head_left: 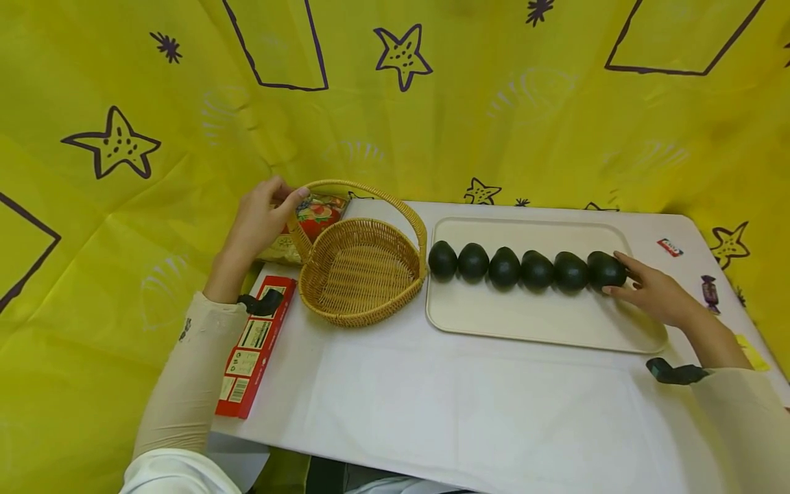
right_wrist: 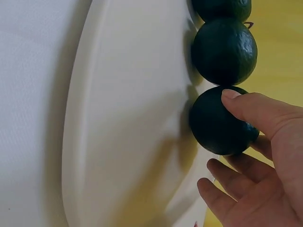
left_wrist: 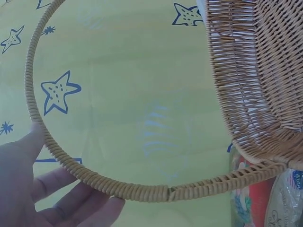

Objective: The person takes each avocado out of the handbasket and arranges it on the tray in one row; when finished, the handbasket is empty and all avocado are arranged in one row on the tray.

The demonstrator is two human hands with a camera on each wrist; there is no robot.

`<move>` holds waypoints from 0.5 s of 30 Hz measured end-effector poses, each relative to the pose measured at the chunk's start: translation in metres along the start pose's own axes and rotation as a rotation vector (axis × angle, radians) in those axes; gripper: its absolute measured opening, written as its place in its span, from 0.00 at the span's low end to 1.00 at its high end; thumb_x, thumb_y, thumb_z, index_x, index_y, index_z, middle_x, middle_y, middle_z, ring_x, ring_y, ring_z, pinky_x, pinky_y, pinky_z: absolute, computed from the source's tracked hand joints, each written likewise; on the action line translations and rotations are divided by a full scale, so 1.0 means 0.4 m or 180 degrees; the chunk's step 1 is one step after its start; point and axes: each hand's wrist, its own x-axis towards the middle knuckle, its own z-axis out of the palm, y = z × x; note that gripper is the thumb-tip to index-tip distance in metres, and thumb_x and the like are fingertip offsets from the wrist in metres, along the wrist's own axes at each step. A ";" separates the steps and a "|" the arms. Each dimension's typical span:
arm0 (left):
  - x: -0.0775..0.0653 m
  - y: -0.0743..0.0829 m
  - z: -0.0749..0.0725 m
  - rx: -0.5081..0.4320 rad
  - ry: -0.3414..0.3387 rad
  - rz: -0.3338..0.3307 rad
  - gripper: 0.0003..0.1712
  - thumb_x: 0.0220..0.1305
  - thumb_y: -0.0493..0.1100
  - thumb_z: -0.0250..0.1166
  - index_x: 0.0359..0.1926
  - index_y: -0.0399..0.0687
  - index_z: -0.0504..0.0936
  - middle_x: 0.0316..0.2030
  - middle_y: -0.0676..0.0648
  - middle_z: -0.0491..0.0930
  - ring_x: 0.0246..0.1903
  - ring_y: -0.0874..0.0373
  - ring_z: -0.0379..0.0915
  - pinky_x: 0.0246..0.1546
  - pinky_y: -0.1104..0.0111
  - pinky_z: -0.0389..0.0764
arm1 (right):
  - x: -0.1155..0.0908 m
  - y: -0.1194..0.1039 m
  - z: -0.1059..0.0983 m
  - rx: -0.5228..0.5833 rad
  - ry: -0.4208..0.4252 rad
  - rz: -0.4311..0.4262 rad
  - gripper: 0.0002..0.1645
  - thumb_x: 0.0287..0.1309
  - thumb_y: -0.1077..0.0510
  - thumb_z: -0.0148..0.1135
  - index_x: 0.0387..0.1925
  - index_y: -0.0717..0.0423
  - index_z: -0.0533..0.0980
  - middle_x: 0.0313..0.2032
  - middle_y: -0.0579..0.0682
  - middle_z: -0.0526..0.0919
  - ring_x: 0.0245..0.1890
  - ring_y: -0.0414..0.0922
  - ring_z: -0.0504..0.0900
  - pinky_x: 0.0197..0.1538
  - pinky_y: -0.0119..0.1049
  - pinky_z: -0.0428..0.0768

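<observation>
A wicker basket point(head_left: 359, 318) with nothing in it stands at the left of the table, its tall handle point(head_left: 378, 190) arching over it. My left hand point(head_left: 256, 216) holds this handle on its left side, thumb and fingers on either side of the cane in the left wrist view. To the basket's right, several dark green avocados point(head_left: 505, 268) lie in a touching row on a cream tray point(head_left: 531, 315). At the row's right end, my right hand point(head_left: 654, 293) pinches the last avocado point(right_wrist: 218, 123) between thumb and forefinger; the other fingers are spread below it.
Left of the basket lies a long red box point(head_left: 253, 346), with a colourful food packet point(head_left: 322, 214) behind. A purple-wrapped sweet point(head_left: 710, 293) and a small red-and-white wrapped piece point(head_left: 670, 248) lie right of the tray. A yellow curtain point(head_left: 345, 130) hangs along the white table's point(head_left: 469, 398) back.
</observation>
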 end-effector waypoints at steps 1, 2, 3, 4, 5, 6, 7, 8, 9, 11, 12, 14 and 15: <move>0.000 -0.002 0.001 -0.0025 0.0011 0.0002 0.34 0.78 0.67 0.56 0.53 0.39 0.79 0.53 0.37 0.79 0.54 0.42 0.75 0.56 0.47 0.76 | 0.000 0.000 0.002 -0.0016 0.0028 -0.0021 0.57 0.73 0.49 0.67 0.82 0.68 0.43 0.72 0.86 0.51 0.67 0.87 0.58 0.64 0.79 0.61; -0.001 -0.004 0.002 -0.0049 0.0028 0.0008 0.34 0.78 0.67 0.56 0.54 0.38 0.79 0.53 0.36 0.79 0.54 0.42 0.75 0.56 0.47 0.76 | -0.001 -0.001 0.003 -0.0022 0.0044 -0.0028 0.57 0.73 0.49 0.67 0.82 0.68 0.42 0.72 0.86 0.51 0.67 0.87 0.58 0.64 0.79 0.60; -0.002 -0.007 0.004 -0.0080 0.0046 0.0017 0.34 0.78 0.67 0.56 0.55 0.37 0.79 0.54 0.36 0.79 0.54 0.42 0.75 0.57 0.47 0.76 | 0.000 -0.001 0.004 -0.0023 0.0068 -0.0043 0.57 0.72 0.49 0.68 0.82 0.68 0.42 0.72 0.86 0.51 0.67 0.87 0.58 0.64 0.79 0.60; -0.002 -0.008 0.006 -0.0109 0.0061 0.0026 0.34 0.79 0.66 0.55 0.56 0.37 0.78 0.54 0.36 0.78 0.54 0.42 0.74 0.57 0.47 0.75 | -0.001 -0.002 0.005 -0.0029 0.0086 -0.0043 0.57 0.72 0.49 0.68 0.82 0.68 0.42 0.72 0.86 0.51 0.67 0.87 0.58 0.64 0.79 0.60; -0.003 -0.009 0.008 -0.0133 0.0078 0.0032 0.35 0.79 0.66 0.55 0.56 0.36 0.78 0.54 0.36 0.78 0.54 0.42 0.74 0.57 0.47 0.74 | -0.001 -0.003 0.005 -0.0035 0.0090 -0.0029 0.58 0.72 0.48 0.68 0.82 0.67 0.42 0.72 0.86 0.51 0.67 0.87 0.58 0.64 0.79 0.60; -0.004 -0.010 0.010 -0.0153 0.0101 0.0043 0.35 0.79 0.66 0.55 0.57 0.36 0.78 0.54 0.36 0.77 0.54 0.42 0.73 0.58 0.47 0.73 | -0.002 -0.002 0.005 -0.0045 0.0098 -0.0019 0.58 0.72 0.48 0.68 0.82 0.67 0.42 0.72 0.86 0.51 0.67 0.87 0.58 0.64 0.79 0.60; -0.005 -0.010 0.012 -0.0169 0.0123 0.0049 0.35 0.79 0.66 0.55 0.57 0.36 0.77 0.55 0.36 0.76 0.55 0.41 0.73 0.58 0.47 0.72 | -0.003 -0.002 0.005 -0.0061 0.0112 -0.0011 0.58 0.72 0.48 0.68 0.82 0.67 0.42 0.72 0.86 0.51 0.67 0.87 0.58 0.64 0.79 0.61; -0.006 -0.009 0.014 -0.0191 0.0147 0.0054 0.35 0.79 0.66 0.55 0.58 0.35 0.76 0.55 0.35 0.76 0.55 0.41 0.72 0.59 0.47 0.72 | -0.004 -0.001 0.005 -0.0070 0.0116 0.0004 0.58 0.72 0.48 0.68 0.82 0.67 0.42 0.72 0.86 0.51 0.67 0.87 0.58 0.64 0.79 0.61; -0.007 -0.008 0.016 -0.0217 0.0172 0.0061 0.35 0.79 0.65 0.55 0.58 0.35 0.76 0.56 0.35 0.75 0.56 0.41 0.72 0.59 0.46 0.71 | -0.006 0.000 0.003 -0.0080 0.0117 0.0018 0.59 0.72 0.47 0.68 0.82 0.67 0.41 0.73 0.86 0.51 0.67 0.87 0.58 0.64 0.79 0.61; -0.010 -0.006 0.020 -0.0268 0.0250 0.0073 0.35 0.79 0.65 0.55 0.60 0.35 0.74 0.57 0.34 0.72 0.57 0.40 0.70 0.60 0.46 0.71 | -0.010 0.003 0.000 -0.0091 0.0095 0.0066 0.60 0.73 0.46 0.67 0.83 0.67 0.40 0.73 0.85 0.50 0.67 0.86 0.58 0.64 0.79 0.60; -0.011 -0.004 0.021 -0.0289 0.0305 0.0087 0.35 0.79 0.65 0.55 0.61 0.35 0.73 0.58 0.33 0.71 0.59 0.40 0.69 0.61 0.45 0.70 | -0.012 0.005 -0.002 -0.0104 0.0095 0.0087 0.60 0.73 0.46 0.67 0.83 0.66 0.40 0.73 0.85 0.50 0.68 0.86 0.58 0.64 0.79 0.60; -0.015 -0.001 0.023 -0.0346 0.0422 0.0139 0.35 0.79 0.63 0.56 0.62 0.33 0.72 0.59 0.32 0.68 0.60 0.38 0.67 0.63 0.43 0.69 | -0.017 0.007 -0.004 -0.0130 0.0077 0.0128 0.61 0.73 0.44 0.67 0.83 0.66 0.38 0.72 0.86 0.51 0.68 0.86 0.57 0.64 0.80 0.59; -0.017 0.000 0.023 -0.0368 0.0486 0.0183 0.34 0.79 0.62 0.57 0.62 0.33 0.72 0.59 0.32 0.68 0.61 0.38 0.67 0.64 0.42 0.68 | -0.019 0.007 -0.006 -0.0140 0.0066 0.0140 0.61 0.73 0.43 0.66 0.83 0.65 0.38 0.72 0.86 0.52 0.68 0.86 0.57 0.63 0.80 0.59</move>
